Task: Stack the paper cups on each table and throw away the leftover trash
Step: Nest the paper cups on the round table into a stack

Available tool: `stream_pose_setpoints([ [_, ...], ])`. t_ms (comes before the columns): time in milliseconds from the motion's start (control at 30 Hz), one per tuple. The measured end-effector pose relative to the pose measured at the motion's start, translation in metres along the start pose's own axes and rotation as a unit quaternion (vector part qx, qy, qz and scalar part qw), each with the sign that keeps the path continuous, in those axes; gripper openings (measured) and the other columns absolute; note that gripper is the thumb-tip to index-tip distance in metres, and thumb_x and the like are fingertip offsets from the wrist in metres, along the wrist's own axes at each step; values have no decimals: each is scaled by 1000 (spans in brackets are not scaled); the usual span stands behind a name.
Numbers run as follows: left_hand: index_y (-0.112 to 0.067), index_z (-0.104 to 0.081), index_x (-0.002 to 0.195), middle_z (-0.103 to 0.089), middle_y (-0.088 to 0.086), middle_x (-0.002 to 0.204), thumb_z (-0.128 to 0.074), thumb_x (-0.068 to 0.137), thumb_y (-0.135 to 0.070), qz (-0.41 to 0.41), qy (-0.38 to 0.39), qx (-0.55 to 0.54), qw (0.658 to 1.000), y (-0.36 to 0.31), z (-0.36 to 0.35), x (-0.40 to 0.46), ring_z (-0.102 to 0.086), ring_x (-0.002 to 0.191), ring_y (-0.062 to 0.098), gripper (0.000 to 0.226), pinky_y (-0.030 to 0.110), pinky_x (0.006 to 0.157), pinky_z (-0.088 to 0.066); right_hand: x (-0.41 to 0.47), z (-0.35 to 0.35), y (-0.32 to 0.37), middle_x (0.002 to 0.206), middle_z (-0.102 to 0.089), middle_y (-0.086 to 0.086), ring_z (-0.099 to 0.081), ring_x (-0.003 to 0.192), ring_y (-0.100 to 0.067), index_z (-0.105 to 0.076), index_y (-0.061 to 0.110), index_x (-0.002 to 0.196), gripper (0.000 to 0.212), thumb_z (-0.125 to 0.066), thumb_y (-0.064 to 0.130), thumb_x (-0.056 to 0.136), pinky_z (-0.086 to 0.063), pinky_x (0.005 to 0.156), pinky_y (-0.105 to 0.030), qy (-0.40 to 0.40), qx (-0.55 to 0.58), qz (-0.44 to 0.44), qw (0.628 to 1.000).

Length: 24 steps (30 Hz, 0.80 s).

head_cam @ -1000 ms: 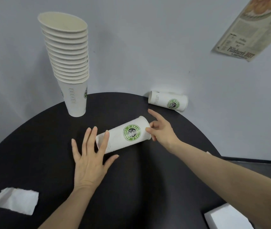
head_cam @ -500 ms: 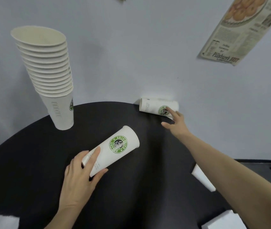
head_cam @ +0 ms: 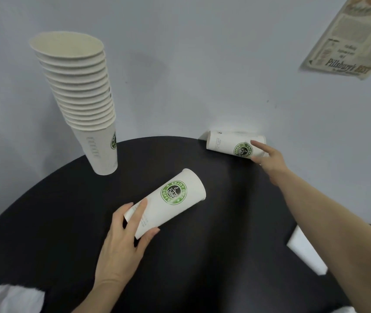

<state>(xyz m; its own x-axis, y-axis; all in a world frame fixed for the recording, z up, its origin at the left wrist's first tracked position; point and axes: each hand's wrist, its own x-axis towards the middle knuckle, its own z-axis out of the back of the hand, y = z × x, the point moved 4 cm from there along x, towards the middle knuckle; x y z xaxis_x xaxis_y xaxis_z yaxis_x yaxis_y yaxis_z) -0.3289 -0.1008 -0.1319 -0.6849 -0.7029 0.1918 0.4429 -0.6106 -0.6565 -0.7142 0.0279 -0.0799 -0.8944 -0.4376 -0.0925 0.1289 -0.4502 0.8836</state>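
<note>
Gripping a tilted paper cup at frame centre, left hand fingers wrapped round its base, right hand fingers spread, touching a fallen cup upper right, cup stack upper left on dark worktop.

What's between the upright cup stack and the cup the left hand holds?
Head view: only bare black table lies between the cup stack and the held cup in the left hand; nothing else sits in that stretch.
</note>
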Motion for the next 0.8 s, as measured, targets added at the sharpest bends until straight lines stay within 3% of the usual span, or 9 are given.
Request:
stream_pose_setpoints([
  [100,-36,-32,140,-43,9,132,-55,81,-46,-2,0,5,1000,0,-1,0,-61,97,30,64,41,62,-58,-4,3,-3,125,-56,-9,-51,115,-18,-65,19,122,49,-65,-7,80,-43,103,-29,-18,13,-10,1000],
  [200,-34,-34,140,-43,10,131,-56,81,-45,-8,-5,8,1000,1,-1,1,-61,97,31,64,41,61,-58,-11,0,-5,87,-58,-4,-58,73,-10,-66,12,118,46,-63,-13,79,-49,64,-10,-9,45,-19,999],
  [233,-33,-35,140,-43,10,131,-56,81,-45,-10,-6,9,1000,1,-2,1,-61,97,31,64,41,61,-58,-14,-1,-5,81,-59,-1,-59,66,-5,-66,9,116,45,-61,-16,79,-48,59,-8,-3,63,-21,998],
  [467,-30,-38,140,-42,9,129,-59,81,-41,-17,-11,7,1000,1,-3,0,-60,94,30,64,39,60,-56,-35,-6,-13,92,-65,-5,-65,68,-7,-68,10,103,39,-54,-20,82,-51,54,-14,24,125,-40,991],
  [800,-26,-43,140,-42,8,127,-58,81,-41,-19,-9,3,1000,0,-1,-1,-60,90,30,63,38,56,-54,-56,23,4,90,-63,-5,-62,76,-16,-65,6,109,38,-52,-19,84,-56,57,-19,34,130,-22,991],
])
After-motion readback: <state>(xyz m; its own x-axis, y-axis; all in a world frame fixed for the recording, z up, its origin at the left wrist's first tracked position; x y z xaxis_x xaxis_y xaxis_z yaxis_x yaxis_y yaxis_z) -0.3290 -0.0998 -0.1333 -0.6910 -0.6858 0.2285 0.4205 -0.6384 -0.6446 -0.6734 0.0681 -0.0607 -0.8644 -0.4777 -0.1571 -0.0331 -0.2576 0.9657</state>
